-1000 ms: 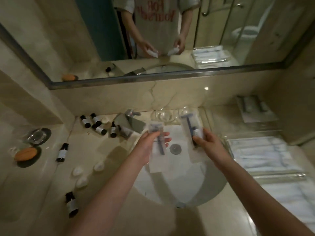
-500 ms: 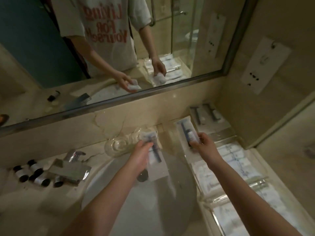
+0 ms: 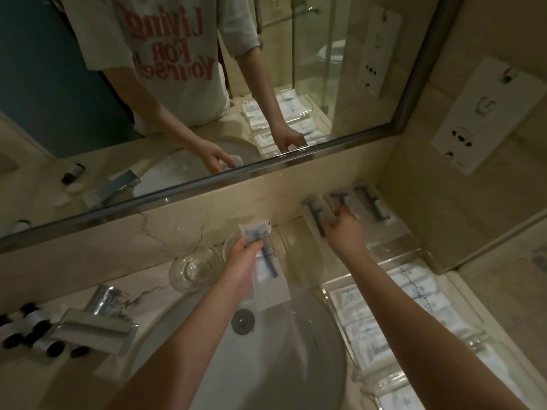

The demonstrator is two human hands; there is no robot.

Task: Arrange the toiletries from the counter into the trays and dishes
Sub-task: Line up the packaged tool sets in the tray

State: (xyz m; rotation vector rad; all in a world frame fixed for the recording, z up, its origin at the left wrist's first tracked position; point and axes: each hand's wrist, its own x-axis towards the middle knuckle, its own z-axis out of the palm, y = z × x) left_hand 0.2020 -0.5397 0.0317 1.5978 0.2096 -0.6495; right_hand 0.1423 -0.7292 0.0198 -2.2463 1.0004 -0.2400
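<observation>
My left hand (image 3: 244, 263) grips a clear packet with a dark razor inside (image 3: 268, 266), held over the back rim of the sink. My right hand (image 3: 344, 236) holds a second razor packet (image 3: 318, 211) at the back right corner of the counter, beside similar packets (image 3: 368, 204) that lie on a clear tray there. Two clear glass dishes (image 3: 192, 269) stand behind the sink; my left hand partly hides the right one. Several small black-capped bottles (image 3: 26, 332) lie at the far left.
A white round sink (image 3: 266, 350) with a metal drain (image 3: 243, 321) lies below my arms. The chrome faucet (image 3: 97, 319) stands to the left. A glass tray with white sachets (image 3: 414, 294) runs along the right counter. A mirror and side wall close in behind.
My view has swung right and closer. My right hand has carried its packet further back and right to the corner tray. My left hand with its packet has moved slightly back towards the dishes.
</observation>
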